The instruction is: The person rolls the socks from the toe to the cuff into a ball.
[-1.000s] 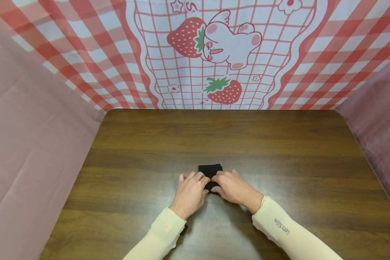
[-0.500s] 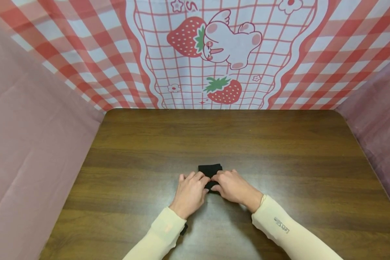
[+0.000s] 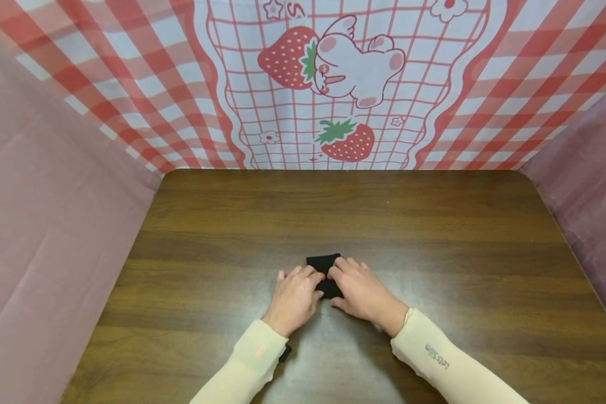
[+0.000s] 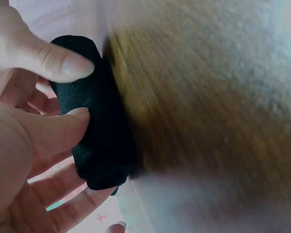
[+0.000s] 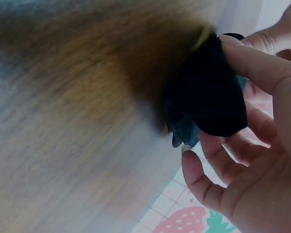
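A folded black cloth (image 3: 323,262), thick and roll-like in the left wrist view, lies on the wooden table in front of me. My left hand (image 3: 293,297) holds its left side, with the thumb on the near face and fingers curled behind. On the right side, my right hand (image 3: 365,289) grips the cloth between thumb and curled fingers. Close up in the right wrist view, the cloth (image 5: 211,92) has a loose, uneven flap at one end. Both hands cover much of the cloth's sides, and its exact kind cannot be told.
The brown wooden table (image 3: 409,224) stretches around the hands. Behind it hangs a red-and-white checked curtain (image 3: 177,73) with strawberry prints. Pink fabric (image 3: 55,224) borders the left side, and more pink cloth (image 3: 586,185) the right. A small black object (image 3: 285,353) shows under the left sleeve.
My right hand has shifted slightly, its fingers reaching farther up along the cloth's right edge and its thumb lower. The left hand stays nearly in place.
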The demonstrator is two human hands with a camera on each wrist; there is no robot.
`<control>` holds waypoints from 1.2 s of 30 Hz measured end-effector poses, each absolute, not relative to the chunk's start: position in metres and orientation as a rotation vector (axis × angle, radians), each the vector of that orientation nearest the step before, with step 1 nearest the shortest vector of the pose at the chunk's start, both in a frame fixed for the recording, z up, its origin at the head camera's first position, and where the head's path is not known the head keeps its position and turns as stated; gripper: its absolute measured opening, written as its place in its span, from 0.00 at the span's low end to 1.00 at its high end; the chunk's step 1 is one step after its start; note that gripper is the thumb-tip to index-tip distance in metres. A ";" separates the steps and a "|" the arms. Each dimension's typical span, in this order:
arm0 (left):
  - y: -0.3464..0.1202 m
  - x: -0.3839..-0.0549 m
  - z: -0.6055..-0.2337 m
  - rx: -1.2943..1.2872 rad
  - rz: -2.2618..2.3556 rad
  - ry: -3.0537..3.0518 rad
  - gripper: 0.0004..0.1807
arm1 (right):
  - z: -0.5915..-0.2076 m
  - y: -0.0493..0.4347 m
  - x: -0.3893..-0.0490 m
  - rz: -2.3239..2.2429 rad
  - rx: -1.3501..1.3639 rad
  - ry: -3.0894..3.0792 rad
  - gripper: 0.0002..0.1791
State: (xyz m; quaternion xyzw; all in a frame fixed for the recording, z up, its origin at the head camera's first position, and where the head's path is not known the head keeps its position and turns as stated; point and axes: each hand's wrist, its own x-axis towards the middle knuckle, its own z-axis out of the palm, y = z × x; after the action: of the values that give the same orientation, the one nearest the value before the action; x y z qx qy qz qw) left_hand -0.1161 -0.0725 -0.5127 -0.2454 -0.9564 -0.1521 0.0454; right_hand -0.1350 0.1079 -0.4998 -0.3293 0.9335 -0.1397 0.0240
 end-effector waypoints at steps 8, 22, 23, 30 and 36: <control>-0.073 -0.118 -0.512 -0.733 -0.489 -2.954 0.15 | -0.505 0.107 -0.133 -0.352 -1.123 2.955 0.26; -0.075 -0.120 -0.511 -0.755 -0.490 -2.977 0.17 | -0.501 0.107 -0.141 -0.401 -1.100 2.920 0.16; -0.075 -0.120 -0.511 -0.757 -0.484 -2.973 0.17 | -0.500 0.107 -0.141 -0.399 -1.091 2.913 0.16; -0.075 -0.119 -0.514 -0.760 -0.433 -2.890 0.20 | -0.497 0.107 -0.145 -0.387 -1.044 2.865 0.14; -0.075 -0.119 -0.515 -0.763 -0.406 -2.835 0.20 | -0.494 0.107 -0.146 -0.380 -1.043 2.839 0.14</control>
State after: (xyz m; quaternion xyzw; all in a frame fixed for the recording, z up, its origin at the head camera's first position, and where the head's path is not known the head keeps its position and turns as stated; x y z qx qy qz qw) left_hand -0.1189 -0.0746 -0.5153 -0.2564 -0.9528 -0.1365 0.0886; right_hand -0.1461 0.1069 -0.4944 -0.3419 0.9303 -0.1245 0.0467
